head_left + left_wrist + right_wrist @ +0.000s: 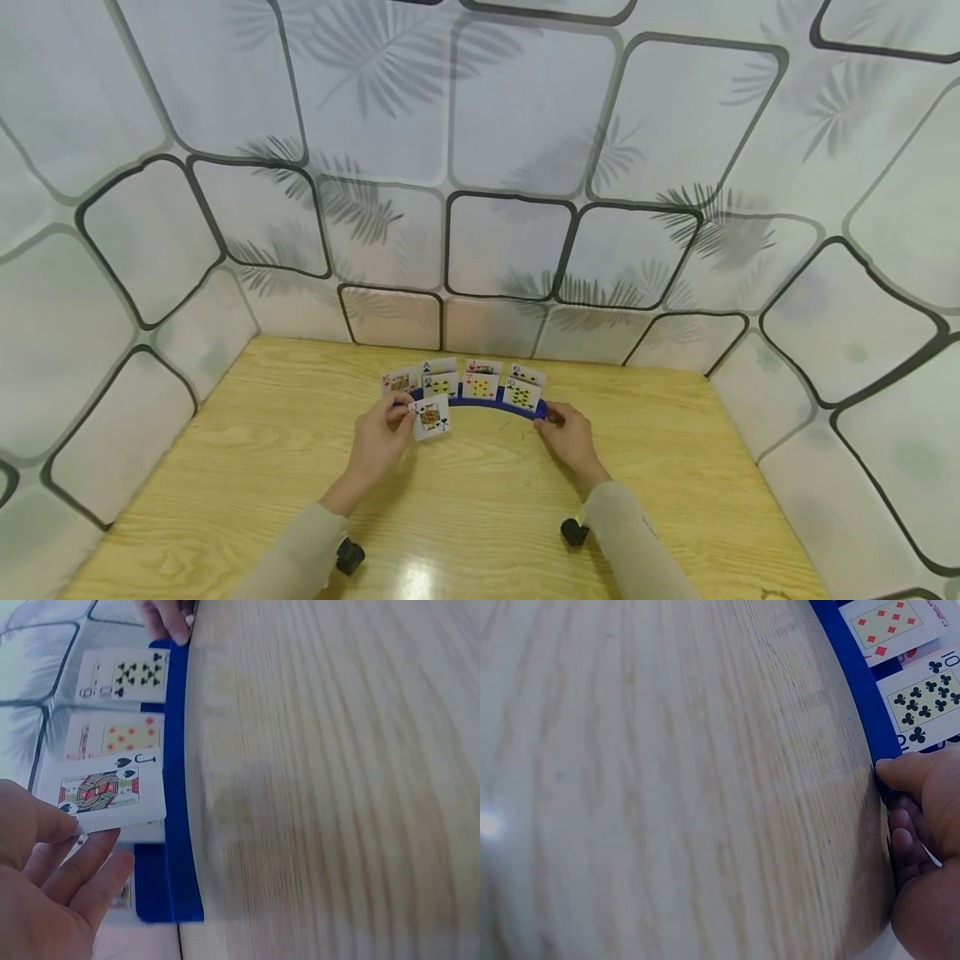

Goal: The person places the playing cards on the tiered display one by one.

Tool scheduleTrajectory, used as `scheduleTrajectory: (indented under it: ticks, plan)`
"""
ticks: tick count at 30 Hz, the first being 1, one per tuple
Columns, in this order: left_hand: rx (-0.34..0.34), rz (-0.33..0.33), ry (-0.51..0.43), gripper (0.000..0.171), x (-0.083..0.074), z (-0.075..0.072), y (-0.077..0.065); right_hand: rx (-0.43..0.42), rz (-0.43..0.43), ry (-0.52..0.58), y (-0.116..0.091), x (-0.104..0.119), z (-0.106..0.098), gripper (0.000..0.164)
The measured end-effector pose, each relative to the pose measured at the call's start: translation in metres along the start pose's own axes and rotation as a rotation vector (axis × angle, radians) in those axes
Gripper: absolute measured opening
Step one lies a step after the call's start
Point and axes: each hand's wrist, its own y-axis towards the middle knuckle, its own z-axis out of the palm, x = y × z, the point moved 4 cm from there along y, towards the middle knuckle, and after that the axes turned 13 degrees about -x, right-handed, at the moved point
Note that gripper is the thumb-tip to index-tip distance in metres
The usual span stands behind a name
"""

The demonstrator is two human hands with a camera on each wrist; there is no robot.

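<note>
My left hand point(378, 440) pinches a jack of spades point(431, 417) by its edge, thumb on its face. The card is held face up in front of the left part of a curved blue card holder point(480, 402). At the holder's right end, my right hand point(572, 437) grips it, thumb on the front edge in the right wrist view. Front cards in the holder include a seven of diamonds point(480, 387) and a ten of clubs point(521, 396). Behind them stand a red king point(397, 382), an ace, a jack and a six, partly hidden.
The holder stands on a light wooden table point(480, 500), toward its back. Patterned panels point(510, 246) with leaf prints enclose the table behind and at both sides. A small black device point(349, 556) sits at my left wrist and another point(574, 532) at my right.
</note>
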Motion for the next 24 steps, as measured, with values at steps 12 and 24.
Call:
scheduleTrajectory:
  ticks: [12, 24]
  plan:
    - [-0.112, 0.047, 0.109, 0.021, 0.012, -0.027, 0.012, -0.010, -0.013, 0.001, 0.001, -0.001, 0.000, 0.039]
    - [-0.167, 0.040, 0.178, 0.019, 0.018, -0.032, 0.018, -0.008, -0.024, -0.018, 0.001, -0.001, 0.000, 0.040]
